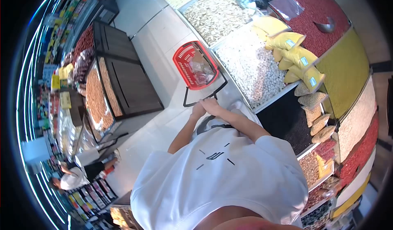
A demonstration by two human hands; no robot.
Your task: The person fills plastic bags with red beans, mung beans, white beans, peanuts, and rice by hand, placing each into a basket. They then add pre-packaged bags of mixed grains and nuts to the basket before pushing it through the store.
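A red shopping basket [177, 66] with slotted sides is in front of me over the pale floor, with clear plastic bags [200, 69] of goods inside. Its black handle [223, 84] is swung toward my body. My left hand [198, 110] and my right hand [211, 106] meet at the near end of that handle, fingers curled closed around it. The hands touch each other, so part of the grip is hidden. Nothing else shows in either hand.
On the right, display bins hold white pieces [251, 66], dark grains [282, 121] and red beans [311, 19]. Yellow filled bags [294, 56] line a divider. Dark wooden cabinets [133, 82] flank the aisle at left. Another person [75, 176] stands by shelves at lower left.
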